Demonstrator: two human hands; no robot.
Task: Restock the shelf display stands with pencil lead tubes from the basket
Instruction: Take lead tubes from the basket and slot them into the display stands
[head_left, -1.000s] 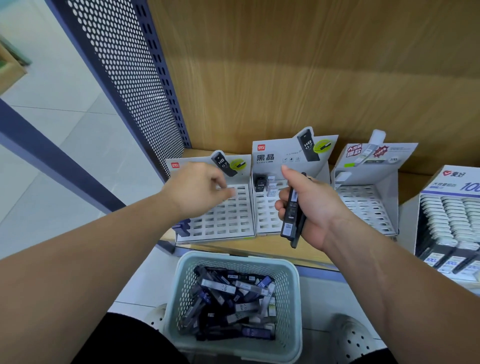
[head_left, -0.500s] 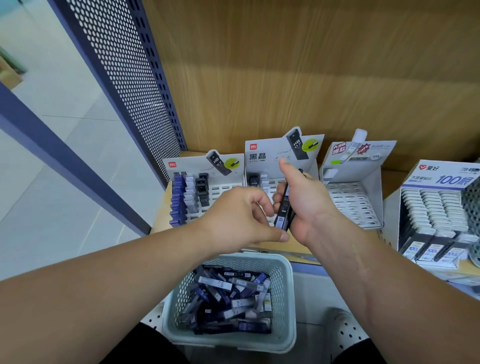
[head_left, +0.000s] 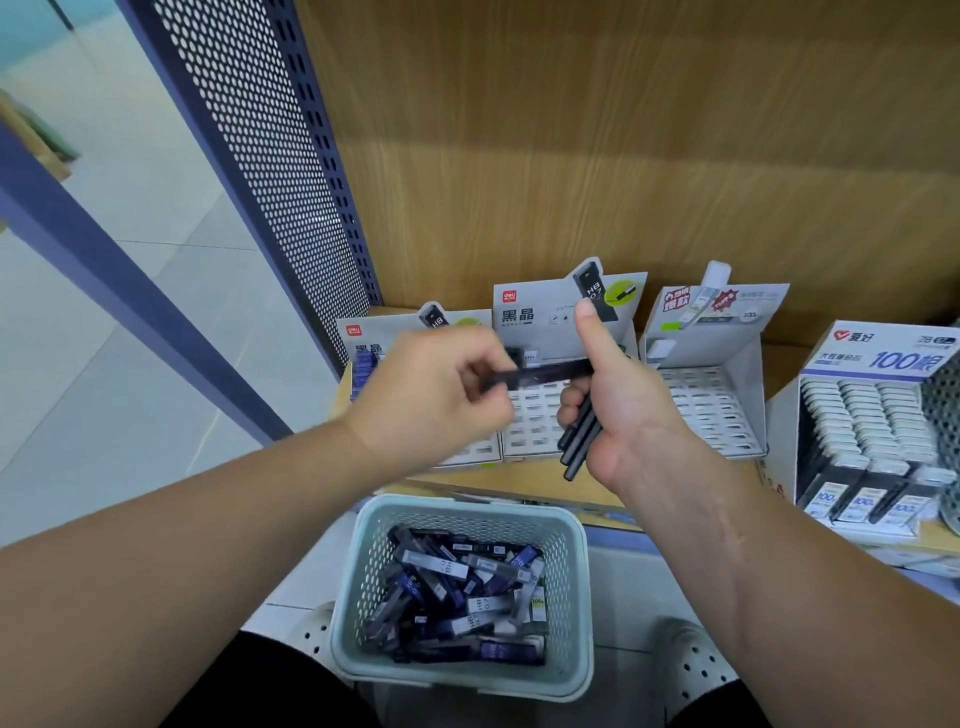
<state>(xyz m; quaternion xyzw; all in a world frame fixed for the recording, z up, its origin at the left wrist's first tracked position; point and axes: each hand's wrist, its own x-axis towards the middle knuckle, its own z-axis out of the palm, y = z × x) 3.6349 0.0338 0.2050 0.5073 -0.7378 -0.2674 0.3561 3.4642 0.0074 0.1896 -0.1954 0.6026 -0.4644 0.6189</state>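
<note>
My left hand (head_left: 436, 395) pinches one black lead tube (head_left: 540, 375), held level in front of the middle display stand (head_left: 550, 317). My right hand (head_left: 623, 410) grips a small bundle of black tubes (head_left: 579, 441), thumb raised. The tube's right end reaches my right hand. Below, a pale green basket (head_left: 571, 545) holds several loose lead tubes (head_left: 457, 592). The left stand (head_left: 363, 338) shows blue tubes at its left edge and is mostly hidden by my left hand. The right stand (head_left: 717, 395) has bare slots.
A full box of white-capped leads (head_left: 872, 415) stands at the far right on the wooden shelf (head_left: 519, 483). A perforated blue side panel (head_left: 270, 156) bounds the shelf on the left. A wooden back wall rises behind the stands. White shoes show beside the basket.
My left hand came from the left stand over to my right hand and drew one tube out of the bundle sideways. The view shifted slightly.
</note>
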